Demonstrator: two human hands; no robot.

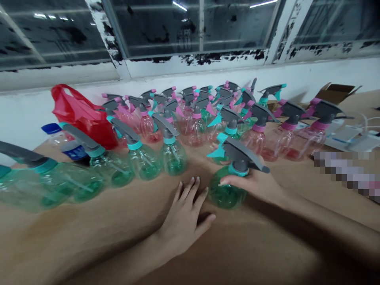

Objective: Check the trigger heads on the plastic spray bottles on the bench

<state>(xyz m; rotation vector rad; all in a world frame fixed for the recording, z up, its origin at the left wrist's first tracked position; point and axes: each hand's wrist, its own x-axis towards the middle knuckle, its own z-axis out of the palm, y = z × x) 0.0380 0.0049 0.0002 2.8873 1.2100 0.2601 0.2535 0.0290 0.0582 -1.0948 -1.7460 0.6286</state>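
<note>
The right hand [258, 180] grips a round translucent green plastic spray bottle [227, 190] by its neck, upright on the brown table [118, 241]. The open left hand [185, 215] lies beside it, fingers spread

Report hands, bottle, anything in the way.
Right hand gripping green bottle near neck. Left hand palm-down, open. Pink bottles crowd beyond; table nearside clear.

Brown table [113, 237], far edge against white wall [154, 77]. Windows [160, 27] above wall; dark glass, pale frames, black patches, peeling paint along lower frame. Bright strip lights [263, 4] show in glass. Floor out of view.
</note>
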